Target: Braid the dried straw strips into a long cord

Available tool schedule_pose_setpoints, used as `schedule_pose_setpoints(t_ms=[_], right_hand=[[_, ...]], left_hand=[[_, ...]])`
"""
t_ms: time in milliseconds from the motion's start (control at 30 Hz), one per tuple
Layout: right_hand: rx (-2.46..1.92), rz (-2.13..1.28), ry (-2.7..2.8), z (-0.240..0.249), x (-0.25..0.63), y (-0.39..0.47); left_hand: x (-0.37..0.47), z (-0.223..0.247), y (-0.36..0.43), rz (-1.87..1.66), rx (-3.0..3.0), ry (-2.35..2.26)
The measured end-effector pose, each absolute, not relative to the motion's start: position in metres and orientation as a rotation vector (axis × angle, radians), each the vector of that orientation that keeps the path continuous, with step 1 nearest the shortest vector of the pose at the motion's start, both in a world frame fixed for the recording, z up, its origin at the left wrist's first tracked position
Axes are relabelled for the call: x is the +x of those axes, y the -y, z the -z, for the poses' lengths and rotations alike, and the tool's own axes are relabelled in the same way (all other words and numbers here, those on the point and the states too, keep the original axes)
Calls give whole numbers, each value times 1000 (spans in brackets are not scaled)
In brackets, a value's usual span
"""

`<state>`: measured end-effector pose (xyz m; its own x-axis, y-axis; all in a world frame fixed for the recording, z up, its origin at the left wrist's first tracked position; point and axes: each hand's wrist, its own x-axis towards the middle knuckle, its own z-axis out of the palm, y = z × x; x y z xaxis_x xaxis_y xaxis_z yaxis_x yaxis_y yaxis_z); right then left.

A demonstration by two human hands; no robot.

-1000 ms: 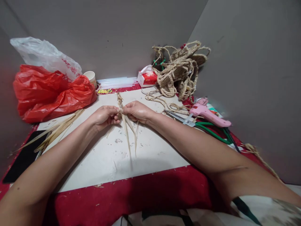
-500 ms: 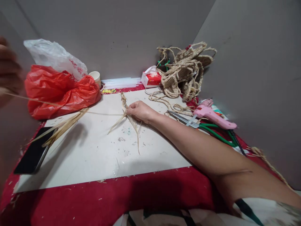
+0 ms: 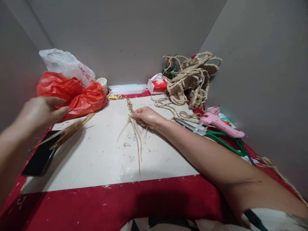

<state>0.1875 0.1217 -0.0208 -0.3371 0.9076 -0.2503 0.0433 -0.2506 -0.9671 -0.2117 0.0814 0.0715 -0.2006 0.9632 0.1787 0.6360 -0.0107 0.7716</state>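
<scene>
Over the white board (image 3: 96, 160), my right hand (image 3: 145, 117) pinches a short braid of dried straw (image 3: 130, 106). Its plaited end points away from me, and several loose strands (image 3: 137, 138) fan out toward me below my fingers. My left hand (image 3: 42, 112) is raised at the left in front of the red plastic bag, thumb and fingers apart, with nothing seen in it. Below and to its right, a bundle of dried leaf strips (image 3: 72, 130) lies partly across a black phone (image 3: 42, 155).
At the back left are a red plastic bag (image 3: 89, 99), a white bag (image 3: 64, 64) and a paper cup (image 3: 102, 83). Clear sticks (image 3: 127, 89), a tissue box (image 3: 156, 85) and coiled straw rope (image 3: 185, 80) line the back. A pink glue gun (image 3: 214, 120) and green-handled scissors (image 3: 223, 139) lie right.
My left hand has let go of the long strand it pulled leftward and come inward and down. That strand now hangs toward me. My right hand keeps its pinch on the braid.
</scene>
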Motion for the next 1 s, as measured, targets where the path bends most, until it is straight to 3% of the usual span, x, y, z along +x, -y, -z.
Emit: schedule_pose_setpoints(t_ms=[100,233,467,1000], right_hand=[[-1160,-1735,1277,21,188,-123],[-1122,-1762,1263,19,189,-123],[-1057,-1770,1301,19,189,-125],[-1049,-1953,1224,19,192,-127]], left_hand=[[-70,-51,-94,-1000,1794,-1799],[11,-24,-100,-910,1467,-1424],[39,7,-127,-929,1144,-1200],[33,8,-122,-776,1134,-1006]])
